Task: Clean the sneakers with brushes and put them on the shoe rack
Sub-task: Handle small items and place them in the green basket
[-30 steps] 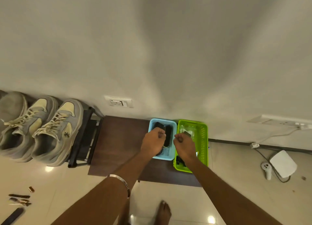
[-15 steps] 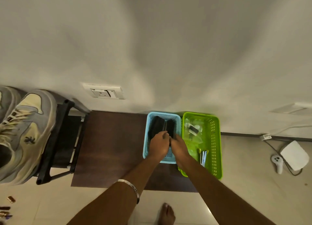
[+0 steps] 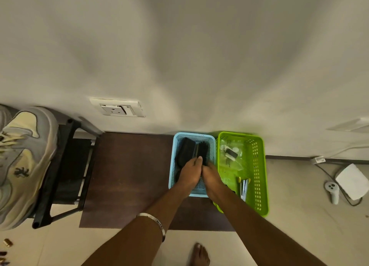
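Fingers (image 3: 196,160) of both hands down inside the blue basket, pressed side by side among the black brushes; whether curled round a brush or merely laid on it, cannot tell from this angle. Left hand (image 3: 189,173) over the near end of the broad brush (image 3: 186,149), right hand (image 3: 211,176) against the narrower brush (image 3: 203,150) beside it.

Behind everything, pale wall (image 3: 189,56) with a socket plate (image 3: 117,109) low down. Dark brown table (image 3: 129,176) against that wall. Black shoe rack (image 3: 58,172) at its left, carrying a grey and cream sneaker (image 3: 26,160), laces up, toe toward the wall. Green basket (image 3: 257,172) touching the right side of the blue basket (image 3: 172,166), both on the table's right end; small packets and pens inside the green one. White box (image 3: 352,182) and white controller (image 3: 332,191) on the floor far right. Metal bangle (image 3: 154,222) on the left wrist. Bare foot (image 3: 199,254) at the bottom edge.
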